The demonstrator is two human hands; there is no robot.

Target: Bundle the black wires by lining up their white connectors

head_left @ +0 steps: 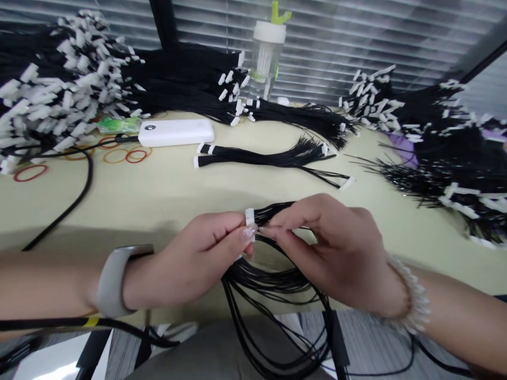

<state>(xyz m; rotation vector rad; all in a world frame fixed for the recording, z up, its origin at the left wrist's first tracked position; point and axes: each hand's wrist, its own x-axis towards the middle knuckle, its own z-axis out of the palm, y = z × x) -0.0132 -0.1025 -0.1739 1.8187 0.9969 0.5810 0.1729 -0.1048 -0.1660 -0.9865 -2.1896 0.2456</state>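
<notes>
- Far left, I see a heap of black wire harnesses (51, 89) with white plugs piled on the counter (158, 190); loose rubber bands (130, 155) lie just in front of it, and a thick black cable (81, 192) curves across the surface.
- A white power bank (175, 132) lies flat behind the bands; I can read no writing or brand on it, nor on anything else in view.
- My left hand (190, 264), a grey watch band (113, 279) on its wrist, has thumb and forefinger pressed together, pinching a small white connector (250, 217) above the near edge of the counter.
- The connector sits at the middle of the view, between both hands; it stands roughly upright, and its black wire bundle (273, 285) leaves it toward the right, then loops down over the counter edge toward my lap.
- Beyond the hands, two finished bundles (261, 155) lie with their long axis left to right, white plugs at the left end.
- A clear bottle (266, 58) with a white cap stands at the back, by the blinds.
- My right hand (336, 253), a bead bracelet (412, 298) on its wrist, has its fingers curled, tips closed on the wires just right of the connector.
- Far right, another heap of harnesses (443, 137) spreads over the counter.
</notes>
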